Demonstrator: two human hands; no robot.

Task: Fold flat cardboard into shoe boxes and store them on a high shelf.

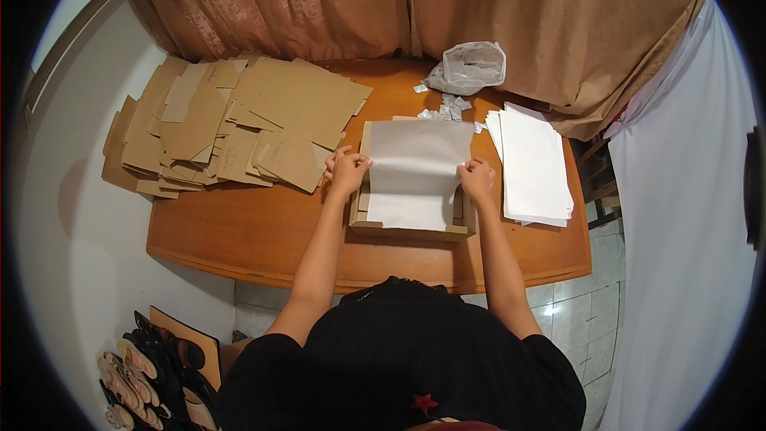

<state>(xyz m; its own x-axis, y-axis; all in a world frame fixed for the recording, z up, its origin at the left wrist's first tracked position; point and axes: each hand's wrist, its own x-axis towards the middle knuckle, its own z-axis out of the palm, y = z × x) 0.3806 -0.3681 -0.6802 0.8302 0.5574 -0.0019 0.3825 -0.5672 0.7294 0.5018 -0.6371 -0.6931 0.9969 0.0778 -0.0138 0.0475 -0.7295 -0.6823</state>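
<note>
White rectangular paper sheet (411, 199) lies over open brown cardboard box (399, 234), between left hand (346, 171), pinching sheet's left edge, and right hand (477, 178), pinching right edge.

The sheet (419, 191) hides most of the inside of the box (411, 234). At one o'clock, markings on the packets (455, 104) are too small to read; at ten, those on the cardboard (295, 96) likewise. The view's edge cuts off curtain (279, 0) at twelve, torso (399, 359) at six, shoes (140, 359) at eight.
</note>
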